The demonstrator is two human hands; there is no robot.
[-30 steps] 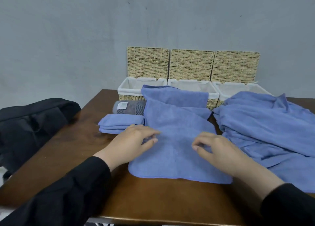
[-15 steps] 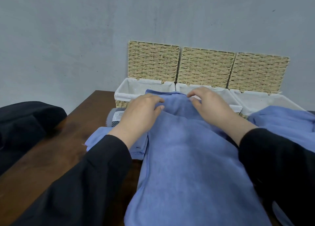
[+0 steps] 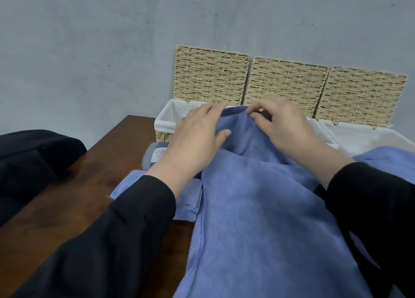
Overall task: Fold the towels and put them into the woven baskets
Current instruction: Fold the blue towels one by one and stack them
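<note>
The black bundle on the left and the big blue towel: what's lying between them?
In the head view, bare brown table, then a folded blue towel and, farther back, a grey labelled towel.

Long black sleeves (image 3: 125, 219) to wrists, plain, perhaps knit; grips bare.

woven baskets (image 3: 165, 127): 3 | basket lids (image 3: 211, 77): 3 | towels (image 3: 258, 208): 4 | hands (image 3: 197, 138): 2
</note>
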